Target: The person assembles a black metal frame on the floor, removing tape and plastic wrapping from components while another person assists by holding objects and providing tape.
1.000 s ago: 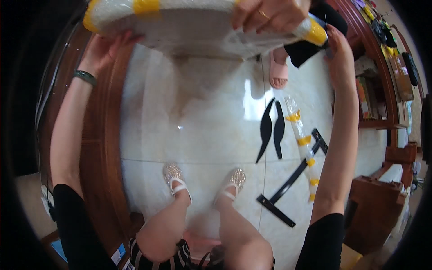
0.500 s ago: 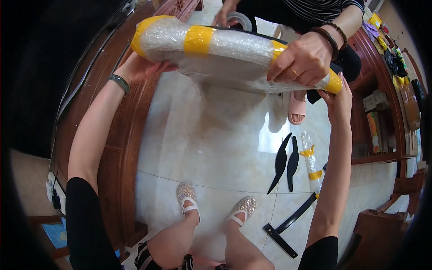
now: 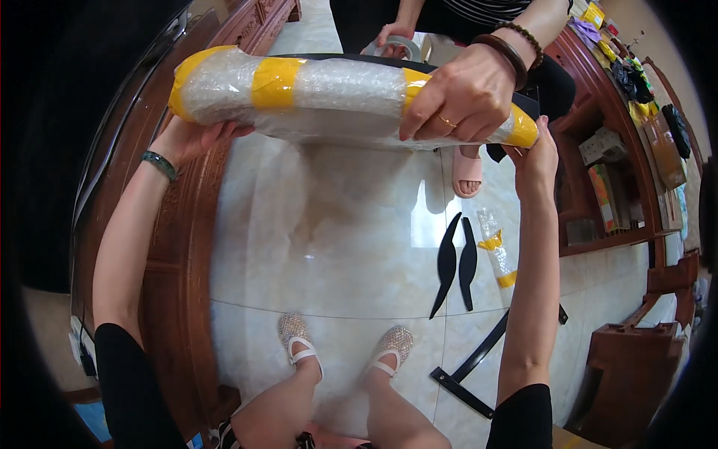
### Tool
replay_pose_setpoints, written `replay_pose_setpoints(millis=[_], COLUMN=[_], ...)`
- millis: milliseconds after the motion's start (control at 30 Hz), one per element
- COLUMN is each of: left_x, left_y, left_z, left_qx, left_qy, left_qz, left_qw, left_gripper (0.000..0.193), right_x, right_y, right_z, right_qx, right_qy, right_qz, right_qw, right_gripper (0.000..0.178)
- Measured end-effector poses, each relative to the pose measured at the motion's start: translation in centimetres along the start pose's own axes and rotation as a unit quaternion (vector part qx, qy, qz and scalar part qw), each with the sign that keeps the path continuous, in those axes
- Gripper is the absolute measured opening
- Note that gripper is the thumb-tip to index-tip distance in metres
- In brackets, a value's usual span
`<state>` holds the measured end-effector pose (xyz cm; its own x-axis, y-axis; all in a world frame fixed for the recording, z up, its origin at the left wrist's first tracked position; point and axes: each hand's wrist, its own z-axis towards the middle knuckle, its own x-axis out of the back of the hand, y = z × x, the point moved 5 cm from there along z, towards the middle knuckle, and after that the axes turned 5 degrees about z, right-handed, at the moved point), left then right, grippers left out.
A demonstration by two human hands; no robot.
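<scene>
A wide panel (image 3: pixel 344 123) with its near edge padded in bubble wrap (image 3: pixel 348 82) and bound with yellow tape (image 3: pixel 277 84) is held up off the floor. My left hand (image 3: pixel 196 139) grips its left end from below, fingers under the edge. On the right end, my right hand (image 3: pixel 535 153) is closed around the taped corner. Between them, a co-worker's hand (image 3: pixel 471 93) with bracelets and a ring clasps the padded edge from above. Behind the panel, the co-worker's other hand (image 3: pixel 394 36) holds a roll of tape (image 3: pixel 404 46).
Two curved black pieces (image 3: pixel 446 266), a bubble-wrapped strip (image 3: pixel 496 247) and a black T-shaped bar (image 3: pixel 479 352) lie on the tiled floor to the right. A carved wooden cabinet (image 3: pixel 176 299) stands left; a wooden shelf unit (image 3: pixel 606 187) stands right. The co-worker's pink slipper (image 3: pixel 467 173) is under the panel.
The panel and both my hands appear slightly further left and lower in view, along with the floor items' leftward shift. The co-worker's hand on the tape roll shows more fully.
</scene>
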<state>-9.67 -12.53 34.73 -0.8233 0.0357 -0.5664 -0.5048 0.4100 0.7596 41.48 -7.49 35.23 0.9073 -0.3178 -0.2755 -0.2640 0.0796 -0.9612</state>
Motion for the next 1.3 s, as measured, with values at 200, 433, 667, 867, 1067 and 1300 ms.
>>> replay_pose_setpoints(millis=[200, 433, 667, 867, 1067, 1300], left_x=[-0.3, -0.5, -2.5, -2.0, -3.6, 0.7], left_y=[-0.1, 0.2, -0.2, -1.3, -2.7, -5.7], left_z=[-0.9, -1.8, -3.2, -2.9, -3.0, -4.3], left_qx=[0.030, 0.034, 0.020, 0.051, -0.004, 0.048], left_qy=[0.010, 0.079, 0.119, 0.063, 0.123, 0.140], left_qz=[-0.055, -0.023, 0.051, 0.078, 0.066, 0.061], left_qw=[0.998, 0.996, 0.991, 0.994, 0.990, 0.987], left_gripper=[0.059, 0.053, 0.044, 0.044, 0.032, 0.034], right_x=[0.6, 1.9, 3.2, 4.8, 6.5, 6.4], right_y=[0.3, 0.9, 1.6, 3.2, 3.5, 4.0], right_z=[-0.1, -0.1, -0.6, -0.1, -0.3, -3.6], right_qx=[0.024, 0.022, 0.018, -0.021, -0.021, -0.008], right_qy=[0.033, 0.001, 0.040, 0.024, 0.009, 0.014], right_qz=[-0.008, 0.034, 0.020, 0.015, 0.024, 0.051], right_qw=[0.999, 0.999, 0.999, 0.999, 0.999, 0.999], right_gripper=[0.038, 0.055, 0.035, 0.054, 0.058, 0.035])
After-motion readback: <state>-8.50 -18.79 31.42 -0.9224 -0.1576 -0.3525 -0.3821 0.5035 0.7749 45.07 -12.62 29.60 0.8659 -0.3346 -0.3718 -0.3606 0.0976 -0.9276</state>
